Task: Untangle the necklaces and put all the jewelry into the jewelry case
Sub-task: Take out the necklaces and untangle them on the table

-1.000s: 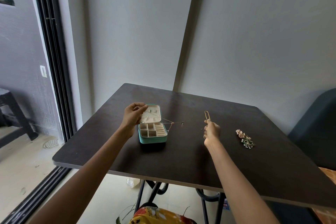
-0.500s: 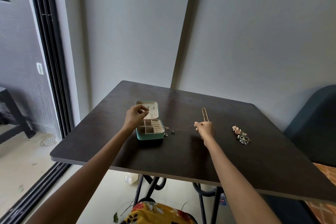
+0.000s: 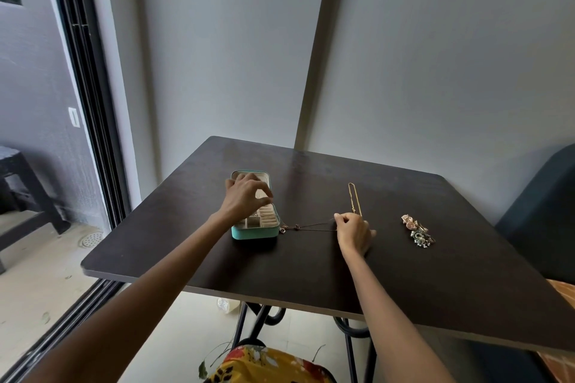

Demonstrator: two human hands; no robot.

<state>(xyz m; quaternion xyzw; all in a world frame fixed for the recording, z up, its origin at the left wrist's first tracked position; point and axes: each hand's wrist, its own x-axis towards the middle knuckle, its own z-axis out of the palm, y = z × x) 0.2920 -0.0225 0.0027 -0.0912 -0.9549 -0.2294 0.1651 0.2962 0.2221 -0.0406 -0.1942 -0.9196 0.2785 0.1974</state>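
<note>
A teal jewelry case (image 3: 255, 232) lies open on the dark table (image 3: 404, 289), its lid flat behind it and cream compartments showing. My left hand (image 3: 245, 196) hovers over the case with fingers curled downward; whether it holds anything I cannot tell. A thin dark necklace (image 3: 311, 226) with small pendants stretches from the case's right side to my right hand (image 3: 353, 232), which pinches its chain end. A gold chain necklace (image 3: 353, 197) lies straight just behind my right hand. A heap of small jewelry pieces (image 3: 418, 230) sits to the right.
A wall rises right behind the table. A dark sofa arm (image 3: 541, 211) stands at the right edge. A sliding glass door frame (image 3: 90, 102) is at the left, with a dark stool (image 3: 18, 193) beyond it. Colourful fabric (image 3: 267, 365) shows below the table's front edge.
My left hand has moved over the case and spread its fingers downward. The dark necklace now lies stretched flat on the table between the case and my right hand.
</note>
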